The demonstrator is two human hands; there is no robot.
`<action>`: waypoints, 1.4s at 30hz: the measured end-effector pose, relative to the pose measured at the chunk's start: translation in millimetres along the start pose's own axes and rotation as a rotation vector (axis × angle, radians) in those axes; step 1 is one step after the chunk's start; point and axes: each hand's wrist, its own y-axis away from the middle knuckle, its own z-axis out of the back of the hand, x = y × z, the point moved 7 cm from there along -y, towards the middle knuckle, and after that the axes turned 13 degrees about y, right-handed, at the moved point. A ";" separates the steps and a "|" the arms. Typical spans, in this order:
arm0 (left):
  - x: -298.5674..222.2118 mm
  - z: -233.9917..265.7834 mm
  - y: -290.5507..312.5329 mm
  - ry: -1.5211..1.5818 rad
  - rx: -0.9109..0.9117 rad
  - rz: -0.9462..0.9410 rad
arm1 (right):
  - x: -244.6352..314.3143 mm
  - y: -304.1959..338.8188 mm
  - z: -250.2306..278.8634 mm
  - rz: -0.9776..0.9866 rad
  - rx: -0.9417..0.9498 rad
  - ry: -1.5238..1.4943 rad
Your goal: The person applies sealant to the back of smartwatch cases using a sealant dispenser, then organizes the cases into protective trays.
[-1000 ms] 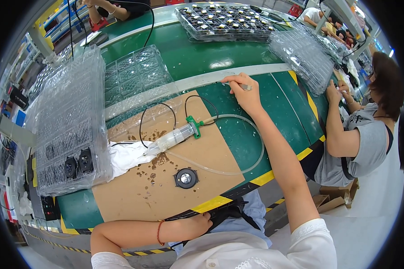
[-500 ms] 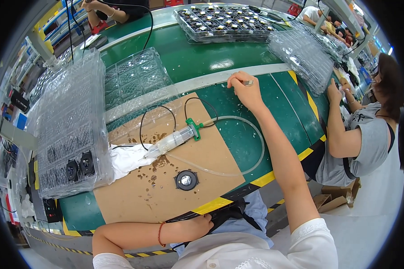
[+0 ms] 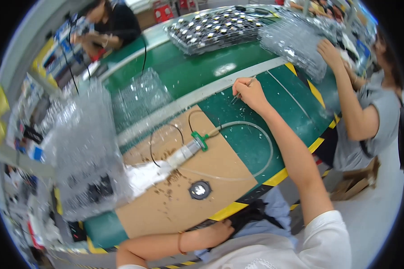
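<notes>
My right hand (image 3: 250, 95) is closed on a pair of tweezers (image 3: 235, 99), their tips pointing down toward the green table. Low at the table's front edge lies my left hand (image 3: 216, 234), beside a black cloth or strap (image 3: 251, 216); its fingers are mostly hidden and blurred. Between my arms, a round black watch body (image 3: 199, 190) rests on the brown cardboard sheet (image 3: 224, 201). A clear syringe (image 3: 182, 156) with a green end fitting (image 3: 199, 141) lies farther in, its tip on a crumpled white cloth (image 3: 141, 178). A pale hose (image 3: 268, 139) curves from the fitting.
Stacked clear plastic trays (image 3: 87, 152) stand at left, dark watch parts (image 3: 100, 188) inside. Another clear tray (image 3: 141, 96) lies behind. A filled tray (image 3: 215, 29) sits at the back, more empty trays (image 3: 296, 42) at right. Co-workers (image 3: 359, 112) sit right and far left.
The view has shifted, moving the table contents right and down in the picture. My right hand has turned, and the tweezers now show below its fingers. The right co-worker's arm has moved up.
</notes>
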 end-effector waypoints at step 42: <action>-99.0 276.6 -312.9 -0.076 -0.362 -0.649 | -43.9 240.5 404.9 0.110 -1.435 1.231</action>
